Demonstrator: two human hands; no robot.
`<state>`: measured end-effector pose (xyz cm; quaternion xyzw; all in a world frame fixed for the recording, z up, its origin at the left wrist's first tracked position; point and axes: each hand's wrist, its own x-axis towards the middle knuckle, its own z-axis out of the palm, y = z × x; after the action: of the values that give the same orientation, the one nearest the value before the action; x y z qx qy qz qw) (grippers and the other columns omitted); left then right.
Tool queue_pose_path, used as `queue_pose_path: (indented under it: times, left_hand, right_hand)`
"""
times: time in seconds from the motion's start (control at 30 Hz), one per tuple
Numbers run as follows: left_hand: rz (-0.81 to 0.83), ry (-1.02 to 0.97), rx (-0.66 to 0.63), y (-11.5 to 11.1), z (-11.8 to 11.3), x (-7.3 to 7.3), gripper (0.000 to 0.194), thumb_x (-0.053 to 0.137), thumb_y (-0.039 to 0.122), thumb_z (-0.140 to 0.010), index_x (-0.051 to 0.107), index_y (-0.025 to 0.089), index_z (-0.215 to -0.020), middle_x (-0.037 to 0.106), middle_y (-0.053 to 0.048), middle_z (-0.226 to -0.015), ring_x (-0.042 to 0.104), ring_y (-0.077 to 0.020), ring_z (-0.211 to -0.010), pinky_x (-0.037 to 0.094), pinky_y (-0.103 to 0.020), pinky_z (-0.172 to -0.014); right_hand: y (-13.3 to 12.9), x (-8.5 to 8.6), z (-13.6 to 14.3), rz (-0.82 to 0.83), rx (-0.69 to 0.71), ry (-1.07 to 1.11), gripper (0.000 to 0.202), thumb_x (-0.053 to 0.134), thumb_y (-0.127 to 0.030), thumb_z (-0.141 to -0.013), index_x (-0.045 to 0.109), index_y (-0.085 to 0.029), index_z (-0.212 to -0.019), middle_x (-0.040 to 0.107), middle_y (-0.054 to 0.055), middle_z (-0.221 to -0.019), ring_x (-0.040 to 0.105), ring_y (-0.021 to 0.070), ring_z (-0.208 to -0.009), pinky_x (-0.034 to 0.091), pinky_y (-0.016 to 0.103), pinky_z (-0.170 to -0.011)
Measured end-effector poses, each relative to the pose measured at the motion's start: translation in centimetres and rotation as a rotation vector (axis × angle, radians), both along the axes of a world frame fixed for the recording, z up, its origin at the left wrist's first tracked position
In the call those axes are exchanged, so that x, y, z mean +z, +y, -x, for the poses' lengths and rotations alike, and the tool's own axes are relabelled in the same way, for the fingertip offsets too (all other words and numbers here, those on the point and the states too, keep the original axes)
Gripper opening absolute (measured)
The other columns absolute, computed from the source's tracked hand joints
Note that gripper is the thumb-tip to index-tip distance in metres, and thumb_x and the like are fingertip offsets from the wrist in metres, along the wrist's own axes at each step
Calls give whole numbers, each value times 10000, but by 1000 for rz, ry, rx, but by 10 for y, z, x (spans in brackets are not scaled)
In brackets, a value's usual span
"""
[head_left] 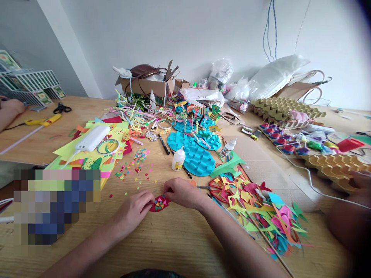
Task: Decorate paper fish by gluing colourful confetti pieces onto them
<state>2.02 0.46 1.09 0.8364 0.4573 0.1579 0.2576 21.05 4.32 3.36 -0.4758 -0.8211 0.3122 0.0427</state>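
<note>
A small red paper piece covered with colourful triangles lies between my hands on the wooden table. My left hand pinches its left edge, fingers closed. At its upper right edge is my right hand, with its fingers bent together; what the fingertips hold, if anything, is hidden. Small paper bits are scattered to the upper left. Beyond my hands a white glue bottle stands upright beside blue textured paper shapes.
Colourful paper scraps and scissors are at the right. Stacked coloured sheets hold a white power bank at the left. Other people's hands show at the left edge and right edge, beside egg trays.
</note>
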Motion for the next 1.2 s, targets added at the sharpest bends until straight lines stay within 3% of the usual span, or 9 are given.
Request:
queue_pose_path:
  times: [0.43,1.2]
  left_hand:
    - [-177,-21,-4,-9,0,-18,190,360,127,-814,535,197,-795,563,-12,-750,532,-139,-700,430,-234,-631]
    - [-188,-46,7,-10,0,-18,206,340,135,-827,536,198,-811,564,-19,-756,541,-146,-706,431,-249,-640]
  right_hand:
    - [-3,2,5,4,29,-94,174,500,-195,-715,661,-184,-778,653,22,-750,545,123,-661,330,190,-525]
    - [-2,-6,8,-45,24,-103,123,529,-236,-697,632,-188,-744,631,20,-714,527,131,-630,277,203,-479]
